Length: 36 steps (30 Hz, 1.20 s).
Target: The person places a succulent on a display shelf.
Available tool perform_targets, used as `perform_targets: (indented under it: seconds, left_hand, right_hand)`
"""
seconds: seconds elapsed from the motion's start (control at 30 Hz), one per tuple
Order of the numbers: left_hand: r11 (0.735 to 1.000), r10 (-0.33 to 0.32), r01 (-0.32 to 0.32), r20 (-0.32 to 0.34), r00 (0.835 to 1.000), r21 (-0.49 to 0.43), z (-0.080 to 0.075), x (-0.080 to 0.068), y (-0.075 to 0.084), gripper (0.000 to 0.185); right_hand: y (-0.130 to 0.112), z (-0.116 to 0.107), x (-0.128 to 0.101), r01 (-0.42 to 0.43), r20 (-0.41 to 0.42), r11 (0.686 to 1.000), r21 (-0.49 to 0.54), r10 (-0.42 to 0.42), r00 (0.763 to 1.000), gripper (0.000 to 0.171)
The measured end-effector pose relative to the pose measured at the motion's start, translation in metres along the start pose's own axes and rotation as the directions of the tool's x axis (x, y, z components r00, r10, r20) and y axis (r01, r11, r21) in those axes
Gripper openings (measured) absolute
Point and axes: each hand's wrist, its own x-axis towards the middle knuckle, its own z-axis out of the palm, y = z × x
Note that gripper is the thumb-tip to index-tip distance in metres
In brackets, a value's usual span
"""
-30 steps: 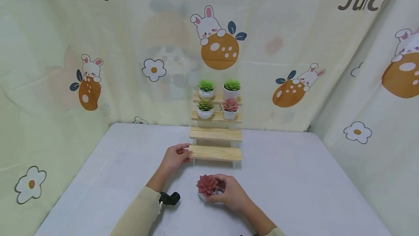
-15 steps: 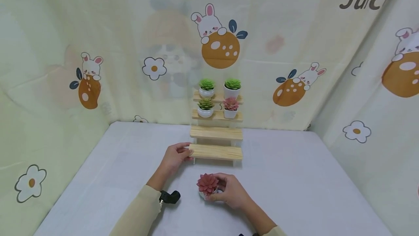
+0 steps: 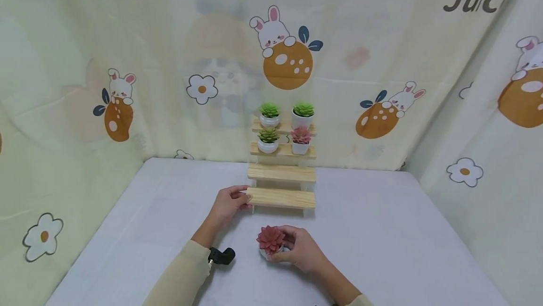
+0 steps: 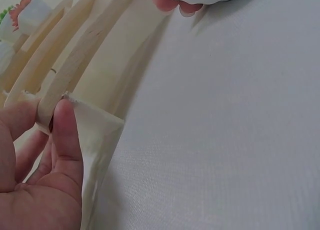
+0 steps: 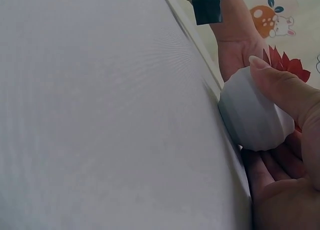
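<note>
My left hand (image 3: 226,203) pinches the left end of the lowest plank of a wooden tiered shelf (image 3: 281,197); in the left wrist view, thumb and fingers of that hand (image 4: 50,175) meet around the plank's end. In front of the shelf, my right hand (image 3: 300,249) grips a white pot holding a red succulent (image 3: 270,239). The right wrist view shows the ribbed pot (image 5: 255,112) between the thumb and fingers of the right hand (image 5: 290,175), low at the table surface; whether it touches the table I cannot tell.
Green succulents in white pots (image 3: 269,113) (image 3: 303,113) stand on the top tier. A dark green one (image 3: 268,140) and a pink one (image 3: 300,140) are on the tier below. A patterned curtain (image 3: 169,61) hangs behind the white table (image 3: 373,230).
The head view has shifted very slightly. Both hands keep their places, the left on the plank and the right around the potted succulent.
</note>
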Motion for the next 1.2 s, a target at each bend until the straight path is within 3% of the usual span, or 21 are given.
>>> perform_targets:
  seconds: [0.27, 0.43, 0.7, 1.2]
  left_hand:
    - [1.000, 0.000, 0.000, -0.012, 1.000, -0.008, 0.003, 0.001, 0.000, 0.037]
    - [1.000, 0.014, -0.014, -0.006, 1.000, -0.008, 0.003, 0.002, -0.002, 0.037]
    - [1.000, 0.024, -0.024, -0.022, 0.999, -0.002, 0.003, 0.000, -0.002, 0.035]
    - [1.000, 0.024, -0.025, -0.019, 1.000, -0.017, 0.004, -0.002, 0.000, 0.036]
  right_hand:
    - [0.001, -0.001, -0.002, -0.023, -0.024, 0.999, 0.044, 0.024, 0.999, 0.064]
    - [0.002, -0.003, 0.000, 0.006, -0.031, 0.999, 0.051, -0.004, 1.000, 0.063]
    - [0.001, -0.013, 0.011, 0.064, -0.041, 0.997, -0.050, -0.066, 0.997, 0.064]
    - [-0.024, -0.022, 0.033, 0.068, -0.114, 0.996, -0.049, -0.074, 0.991, 0.063]
